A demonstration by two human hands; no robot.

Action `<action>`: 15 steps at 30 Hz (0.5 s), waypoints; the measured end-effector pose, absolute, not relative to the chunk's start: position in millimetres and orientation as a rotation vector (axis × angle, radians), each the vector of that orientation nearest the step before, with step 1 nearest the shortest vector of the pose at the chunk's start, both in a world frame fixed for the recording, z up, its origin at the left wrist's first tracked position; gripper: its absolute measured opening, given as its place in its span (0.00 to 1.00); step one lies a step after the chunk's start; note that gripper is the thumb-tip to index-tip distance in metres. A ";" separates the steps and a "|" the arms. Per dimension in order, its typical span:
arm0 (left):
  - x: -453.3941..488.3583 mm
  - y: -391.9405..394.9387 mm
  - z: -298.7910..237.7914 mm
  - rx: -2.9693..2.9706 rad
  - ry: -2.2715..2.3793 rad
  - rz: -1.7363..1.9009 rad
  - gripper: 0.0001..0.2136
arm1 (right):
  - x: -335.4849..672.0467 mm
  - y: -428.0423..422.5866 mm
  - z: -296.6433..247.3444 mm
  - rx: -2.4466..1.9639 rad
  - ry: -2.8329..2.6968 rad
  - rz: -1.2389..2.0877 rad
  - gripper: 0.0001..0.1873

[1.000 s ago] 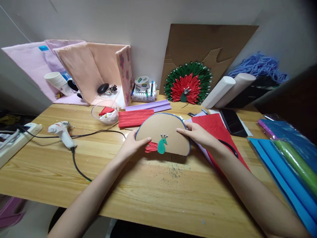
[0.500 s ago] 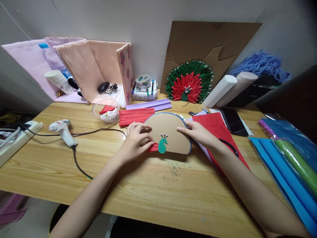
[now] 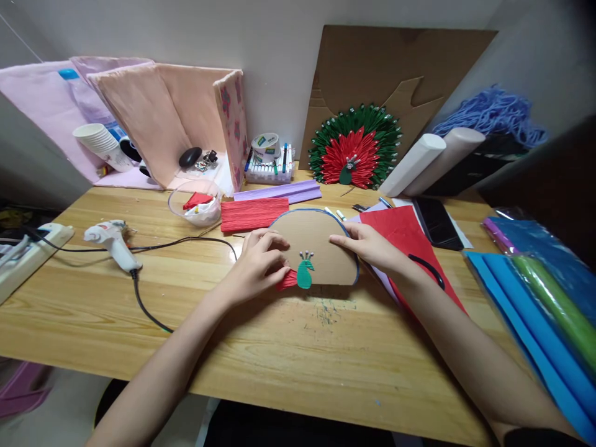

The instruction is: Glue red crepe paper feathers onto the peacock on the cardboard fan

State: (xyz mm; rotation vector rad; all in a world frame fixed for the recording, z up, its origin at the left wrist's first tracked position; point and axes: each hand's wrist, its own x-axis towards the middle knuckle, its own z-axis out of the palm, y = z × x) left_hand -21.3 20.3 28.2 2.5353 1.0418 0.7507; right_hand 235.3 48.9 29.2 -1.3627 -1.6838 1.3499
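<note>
A rounded cardboard piece (image 3: 316,239) with a blue-lined edge is held up at a tilt over the wooden table. Near its lower edge sits a green peacock body (image 3: 305,274) with small pearl-tipped crest stalks. Beside that body, folded red crepe paper (image 3: 287,280) lies against the cardboard. My left hand (image 3: 265,261) is bent over the cardboard's left side, its fingertips on the red paper; part of the grip is hidden. My right hand (image 3: 372,247) pinches the cardboard's right edge, thumb on the front and the other fingers behind.
A white glue gun (image 3: 112,243) and its black cord lie on the left. Red crepe paper (image 3: 254,214), a clear bowl (image 3: 195,214) and a marker box (image 3: 270,171) stand behind. A finished peacock (image 3: 354,152) leans at the back. Red paper (image 3: 395,230) and a phone (image 3: 436,223) lie right.
The view has shifted slightly, so the background sits a little higher and further left. Both hands keep nearly the same hold on the cardboard.
</note>
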 end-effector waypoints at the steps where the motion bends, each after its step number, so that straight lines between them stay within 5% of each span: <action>1: -21.3 20.6 27.7 2.533 1.040 0.757 0.05 | 235.4 49.1 29.2 -1.374 -1.688 1.341 0.17; 15: -18.0 17.4 28.5 2.493 1.031 0.716 0.04 | 233.9 47.4 29.8 -1.378 -1.661 1.361 0.14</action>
